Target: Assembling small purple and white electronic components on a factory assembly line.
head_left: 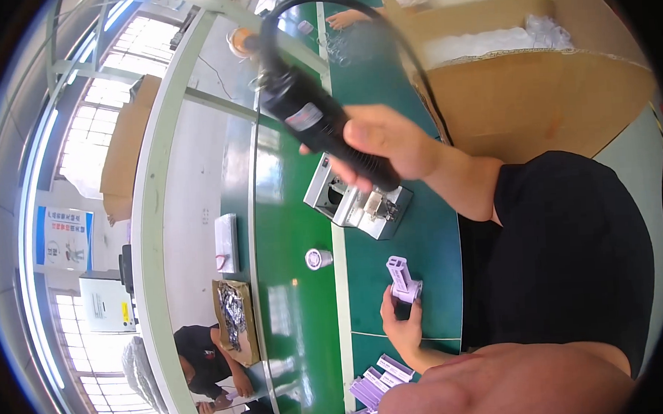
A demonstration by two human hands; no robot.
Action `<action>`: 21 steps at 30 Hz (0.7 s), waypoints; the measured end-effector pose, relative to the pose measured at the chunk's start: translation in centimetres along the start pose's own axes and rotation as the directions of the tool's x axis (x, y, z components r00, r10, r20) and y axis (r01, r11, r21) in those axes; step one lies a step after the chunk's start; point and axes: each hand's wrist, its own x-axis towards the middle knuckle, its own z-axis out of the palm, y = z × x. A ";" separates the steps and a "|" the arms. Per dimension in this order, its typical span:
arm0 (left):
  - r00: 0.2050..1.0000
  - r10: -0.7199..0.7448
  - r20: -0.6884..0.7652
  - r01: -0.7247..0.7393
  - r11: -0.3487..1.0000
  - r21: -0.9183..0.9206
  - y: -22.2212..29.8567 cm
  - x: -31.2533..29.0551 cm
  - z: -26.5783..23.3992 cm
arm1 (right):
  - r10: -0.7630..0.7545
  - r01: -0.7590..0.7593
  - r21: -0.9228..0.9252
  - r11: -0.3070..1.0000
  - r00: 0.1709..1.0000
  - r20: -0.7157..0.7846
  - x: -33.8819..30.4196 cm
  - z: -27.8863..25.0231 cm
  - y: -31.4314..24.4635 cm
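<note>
A black electric screwdriver is gripped in my right hand, raised above the bench and blurred by motion. A black cable loops from its top end. My left hand pinches the base of a light-purple plastic part, which stands on the green bench mat. Below the screwdriver sits a small grey-and-black metal device, partly hidden by my right hand and the tool. Several similar purple parts lie in a pile beside my left forearm.
A white roll stands on the green surface. An open carton of shiny metal pieces lies beside another person at work. A large cardboard box borders the bench; another person's hand rests near the top edge.
</note>
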 end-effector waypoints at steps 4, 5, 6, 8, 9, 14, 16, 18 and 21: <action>0.991 -0.078 -0.109 0.078 0.997 -0.008 0.8 0.4 -0.6 | -0.176 0.119 -0.294 0.949 0.968 -0.177 0.0 -4.1 1.2; 0.969 -0.108 -0.222 0.101 0.994 -0.042 1.2 0.5 -1.1 | -0.173 0.097 -0.323 0.941 0.961 -0.217 0.6 -4.3 2.8; 0.946 -0.082 -0.315 0.092 0.996 0.017 -0.8 0.7 -1.9 | -0.239 0.134 -0.384 0.914 0.941 -0.239 1.4 -4.3 4.8; 0.923 -0.129 -0.361 0.084 0.987 -0.140 0.1 1.6 -1.7 | -0.309 0.133 -0.461 0.877 0.892 -0.330 0.2 -7.1 6.9; 0.896 -0.149 -0.419 0.038 0.965 -0.261 -1.0 2.2 -1.6 | -0.420 0.204 -0.522 0.828 0.842 -0.338 0.0 -8.6 9.1; 0.626 -0.317 -0.712 0.238 0.948 -0.213 -7.7 3.5 -5.8 | -0.577 0.093 -0.859 0.504 0.776 -0.255 -0.6 -5.8 12.7; 0.589 -0.370 -0.719 0.242 0.929 -0.281 -8.2 5.0 -6.9 | -0.697 0.117 -0.952 0.282 0.707 -0.120 -2.3 -5.3 12.1; 0.547 -0.326 -0.771 0.265 0.941 -0.211 -7.3 6.3 -8.0 | -0.719 0.190 -0.951 0.245 0.694 -0.046 -4.5 -4.8 12.2; 0.475 -0.294 -0.830 0.541 0.841 0.011 -6.7 9.0 -9.5 | -0.531 0.286 -0.807 0.516 0.847 -0.039 -9.1 -3.0 12.6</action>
